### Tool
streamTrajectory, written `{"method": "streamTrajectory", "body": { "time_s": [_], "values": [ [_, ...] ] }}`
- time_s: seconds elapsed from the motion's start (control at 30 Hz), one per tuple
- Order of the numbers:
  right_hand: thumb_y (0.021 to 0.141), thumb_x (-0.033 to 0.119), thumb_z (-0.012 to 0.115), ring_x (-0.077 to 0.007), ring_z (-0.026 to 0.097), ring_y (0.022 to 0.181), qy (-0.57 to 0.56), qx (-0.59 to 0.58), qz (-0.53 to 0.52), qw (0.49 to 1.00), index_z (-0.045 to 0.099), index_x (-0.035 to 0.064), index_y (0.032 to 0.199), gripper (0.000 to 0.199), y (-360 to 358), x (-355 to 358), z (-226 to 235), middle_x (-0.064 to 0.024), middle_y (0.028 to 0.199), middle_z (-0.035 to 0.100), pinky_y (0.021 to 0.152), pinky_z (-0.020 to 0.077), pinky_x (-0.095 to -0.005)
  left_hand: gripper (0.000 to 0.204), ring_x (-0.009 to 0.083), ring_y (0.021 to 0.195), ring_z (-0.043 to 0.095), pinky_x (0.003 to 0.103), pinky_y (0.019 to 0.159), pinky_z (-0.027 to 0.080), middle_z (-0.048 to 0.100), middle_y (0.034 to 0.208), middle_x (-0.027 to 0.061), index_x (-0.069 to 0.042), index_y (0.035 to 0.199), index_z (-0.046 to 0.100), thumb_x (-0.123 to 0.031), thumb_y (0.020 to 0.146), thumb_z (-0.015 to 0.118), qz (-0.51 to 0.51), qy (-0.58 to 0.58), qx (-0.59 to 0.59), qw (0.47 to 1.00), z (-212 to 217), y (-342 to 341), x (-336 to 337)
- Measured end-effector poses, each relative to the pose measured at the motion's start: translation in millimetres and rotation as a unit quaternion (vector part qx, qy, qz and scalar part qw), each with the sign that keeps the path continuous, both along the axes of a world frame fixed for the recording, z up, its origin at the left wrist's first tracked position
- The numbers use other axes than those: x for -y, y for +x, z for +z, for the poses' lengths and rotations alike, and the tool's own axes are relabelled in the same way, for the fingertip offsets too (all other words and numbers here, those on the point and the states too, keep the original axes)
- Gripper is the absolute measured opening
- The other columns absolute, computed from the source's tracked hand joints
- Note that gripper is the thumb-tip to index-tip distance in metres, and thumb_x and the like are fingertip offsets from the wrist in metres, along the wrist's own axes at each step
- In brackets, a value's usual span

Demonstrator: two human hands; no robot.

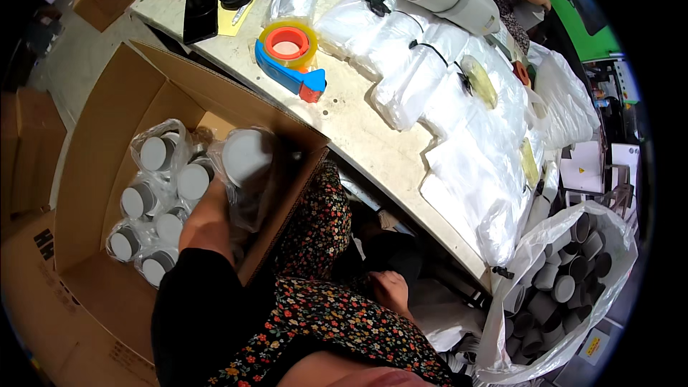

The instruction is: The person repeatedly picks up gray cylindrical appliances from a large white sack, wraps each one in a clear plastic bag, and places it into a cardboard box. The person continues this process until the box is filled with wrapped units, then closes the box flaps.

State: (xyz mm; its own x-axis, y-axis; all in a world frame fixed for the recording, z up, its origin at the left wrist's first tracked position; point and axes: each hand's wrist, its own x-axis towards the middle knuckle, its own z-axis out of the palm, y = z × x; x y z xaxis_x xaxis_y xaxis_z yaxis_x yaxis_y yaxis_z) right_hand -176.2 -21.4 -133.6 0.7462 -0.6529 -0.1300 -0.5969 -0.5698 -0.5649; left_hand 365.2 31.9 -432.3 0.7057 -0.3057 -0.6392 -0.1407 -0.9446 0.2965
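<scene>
Now, down goes the left hand [216,192] into the open cardboard box [107,125], wrist beside the largest bagged cylinder [247,158]; plastic and cylinders hide the fingers, so their grip can't be told. That cylinder sits at the box's table side, pale round end facing up, long axis running down into the box. More capped grey cylinders [135,201] share the box, ends up too. Right hand [390,292] low by the lap, finger state unclear; the clear sack [494,347] holds jumbled grey cups [542,307].
</scene>
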Motion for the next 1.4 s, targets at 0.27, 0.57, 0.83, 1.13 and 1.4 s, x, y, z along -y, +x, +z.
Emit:
{"method": "streamTrajectory", "body": {
  "time_s": [0.27, 0.57, 0.83, 1.13, 1.4],
  "values": [
    [0.07, 0.008, 0.063, -0.0247, 0.057, 0.073, 0.007, 0.008, 0.013, 1.0, 0.062, 0.0094, 0.093, 0.023, 15.0, 6.1, -0.6, -0.0055, 0.075, 0.058, 0.065, 0.0423, -0.0361, 0.06, 0.0313, 0.108, 0.052, 0.043, 0.09, 0.042, 0.055, 0.118, 0.0162, -0.004, 0.125, 0.047, -0.052, 0.092, 0.035, 0.25, -0.219, -0.22, 0.917, 24.5, 4.8, -34.2],
    [0.07, 0.009, 0.065, -0.0247, 0.057, 0.072, -0.02, 0.023, 0.007, 1.0, 0.062, 0.0095, 0.091, 0.021, 23.9, 5.1, -4.3, -0.0053, 0.075, 0.058, 0.066, 0.043, -0.036, 0.058, 0.0332, 0.111, 0.053, 0.034, 0.094, 0.038, 0.058, 0.112, 0.0234, 0.003, 0.118, 0.053, -0.048, 0.09, 0.046, -0.093, -0.291, -0.048, 0.951, 165.4, -67.5, 8.4],
    [0.074, 0.013, 0.062, -0.0268, 0.057, 0.079, -0.004, 0.049, 0.007, 0.999, 0.061, 0.0092, 0.095, 0.021, 6.7, 1.5, -11.5, -0.007, 0.082, 0.058, 0.069, 0.0439, -0.038, 0.066, 0.0418, 0.108, 0.051, 0.043, 0.094, 0.039, 0.053, 0.116, 0.0273, -0.002, 0.121, 0.05, -0.056, 0.086, 0.04, -0.229, -0.079, 0.002, 0.97, 74.6, -33.5, 65.4],
    [0.079, 0.01, 0.057, -0.0323, 0.055, 0.095, -0.303, 0.034, -0.487, 0.819, 0.06, 0.0056, 0.1, 0.022, -205.9, 91.2, 118.4, -0.0139, 0.097, 0.06, 0.084, 0.0439, -0.038, 0.017, 0.0103, 0.067, 0.055, 0.021, 0.058, 0.043, 0.062, 0.08, 0.0069, -0.005, 0.09, 0.056, -0.022, 0.091, 0.055, -0.099, -0.484, -0.177, 0.851, 269.7, -40.7, 91.4],
    [0.082, 0.022, 0.058, -0.0353, 0.058, 0.098, -0.15, -0.288, -0.624, 0.711, 0.059, 0.0052, 0.111, 0.034, -449.2, 84.7, 48.8, -0.0199, 0.101, 0.062, 0.086, 0.0444, -0.0405, 0.043, 0.0155, 0.098, 0.054, 0.025, 0.085, 0.043, 0.057, 0.108, 0.0092, 0.0, 0.117, 0.052, -0.024, 0.083, 0.064, -0.229, -0.568, -0.098, 0.784, 368.6, -122.8, 337.2]
  ]
}}
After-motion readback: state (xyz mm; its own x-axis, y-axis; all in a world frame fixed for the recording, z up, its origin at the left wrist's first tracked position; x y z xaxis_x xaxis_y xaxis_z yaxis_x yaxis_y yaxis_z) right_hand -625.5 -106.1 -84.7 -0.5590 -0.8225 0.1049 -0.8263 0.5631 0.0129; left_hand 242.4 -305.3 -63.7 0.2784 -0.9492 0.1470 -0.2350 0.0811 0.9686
